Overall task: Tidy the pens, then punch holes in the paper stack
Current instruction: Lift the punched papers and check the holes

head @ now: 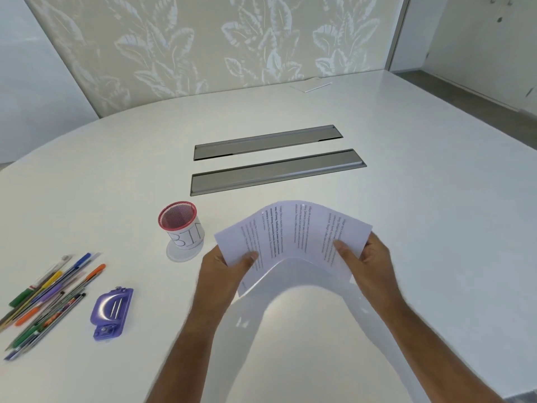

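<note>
Both hands hold a fanned stack of printed paper (pixel 293 234) above the white table. My left hand (pixel 226 269) grips the stack's left end, thumb on top. My right hand (pixel 366 257) grips its right end the same way. Several pens and pencils (pixel 46 298) lie loose in a heap at the table's near left. A purple hole punch (pixel 112 312) lies just to the right of them. A red mesh pen cup (pixel 180 225) with a white paper label stands upright and empty, left of the paper.
Two grey metal cable flaps (pixel 276 158) are set into the white table (pixel 436 184) beyond the paper. A white sheet or pad (pixel 312 84) lies at the far edge. A leaf-patterned wall stands behind the table.
</note>
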`<state>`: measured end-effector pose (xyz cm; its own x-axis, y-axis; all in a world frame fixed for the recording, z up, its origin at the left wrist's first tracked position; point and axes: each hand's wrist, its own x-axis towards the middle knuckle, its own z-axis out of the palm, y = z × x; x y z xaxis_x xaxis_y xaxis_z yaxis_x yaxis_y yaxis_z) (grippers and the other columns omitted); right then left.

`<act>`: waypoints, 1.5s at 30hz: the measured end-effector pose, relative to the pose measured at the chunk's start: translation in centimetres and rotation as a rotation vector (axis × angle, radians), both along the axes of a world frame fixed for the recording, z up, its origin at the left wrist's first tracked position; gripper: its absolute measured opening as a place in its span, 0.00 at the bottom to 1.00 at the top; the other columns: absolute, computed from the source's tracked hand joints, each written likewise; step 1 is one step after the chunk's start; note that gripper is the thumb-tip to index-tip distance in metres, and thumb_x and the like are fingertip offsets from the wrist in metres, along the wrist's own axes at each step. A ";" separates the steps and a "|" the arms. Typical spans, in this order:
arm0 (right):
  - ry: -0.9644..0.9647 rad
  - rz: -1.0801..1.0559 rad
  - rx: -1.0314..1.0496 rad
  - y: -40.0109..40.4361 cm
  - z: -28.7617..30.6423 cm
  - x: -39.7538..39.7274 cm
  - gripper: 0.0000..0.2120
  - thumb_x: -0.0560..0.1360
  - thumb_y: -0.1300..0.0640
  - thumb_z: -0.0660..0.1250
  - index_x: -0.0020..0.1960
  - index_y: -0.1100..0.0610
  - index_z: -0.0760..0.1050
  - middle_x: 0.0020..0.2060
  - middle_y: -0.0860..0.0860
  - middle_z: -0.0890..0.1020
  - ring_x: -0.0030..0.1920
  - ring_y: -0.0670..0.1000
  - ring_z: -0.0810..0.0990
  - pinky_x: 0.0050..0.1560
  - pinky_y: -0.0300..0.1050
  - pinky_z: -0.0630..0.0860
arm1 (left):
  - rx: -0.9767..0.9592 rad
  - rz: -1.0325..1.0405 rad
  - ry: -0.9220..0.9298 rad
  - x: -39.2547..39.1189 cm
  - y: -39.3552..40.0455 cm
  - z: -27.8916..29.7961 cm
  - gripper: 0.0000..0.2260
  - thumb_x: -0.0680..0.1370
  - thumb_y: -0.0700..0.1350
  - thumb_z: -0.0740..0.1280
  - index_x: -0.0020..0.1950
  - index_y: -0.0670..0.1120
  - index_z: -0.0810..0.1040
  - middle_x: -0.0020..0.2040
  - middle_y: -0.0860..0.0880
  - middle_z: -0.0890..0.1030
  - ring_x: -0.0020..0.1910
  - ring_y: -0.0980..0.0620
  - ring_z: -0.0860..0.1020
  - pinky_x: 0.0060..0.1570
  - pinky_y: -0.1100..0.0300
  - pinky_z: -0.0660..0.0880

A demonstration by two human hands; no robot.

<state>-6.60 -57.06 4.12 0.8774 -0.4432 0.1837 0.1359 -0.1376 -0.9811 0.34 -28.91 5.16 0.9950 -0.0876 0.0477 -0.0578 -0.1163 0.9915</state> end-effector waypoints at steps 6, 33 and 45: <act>0.097 -0.008 -0.075 0.0 -1.2 0.0 0.11 0.81 0.57 0.73 0.61 0.47 0.80 0.53 0.42 0.88 0.53 0.42 0.88 0.53 0.43 0.85 | -0.023 -0.004 0.021 -0.7 0.1 -0.9 0.14 0.76 0.50 0.75 0.61 0.51 0.85 0.53 0.55 0.90 0.51 0.53 0.89 0.44 0.63 0.84; 0.059 0.029 0.197 -2.1 -0.5 1.3 0.10 0.73 0.52 0.81 0.46 0.56 0.84 0.44 0.57 0.89 0.43 0.54 0.88 0.44 0.44 0.85 | -0.166 0.113 0.082 0.7 1.7 1.2 0.12 0.78 0.46 0.77 0.61 0.51 0.85 0.54 0.55 0.90 0.49 0.56 0.88 0.39 0.68 0.82; -0.108 0.048 0.747 1.2 -0.4 2.2 0.23 0.75 0.63 0.77 0.69 0.55 0.81 0.64 0.57 0.86 0.60 0.54 0.87 0.54 0.47 0.85 | -0.388 0.047 0.136 -0.9 -0.1 1.6 0.13 0.75 0.47 0.76 0.59 0.55 0.86 0.59 0.50 0.89 0.55 0.51 0.88 0.46 0.63 0.83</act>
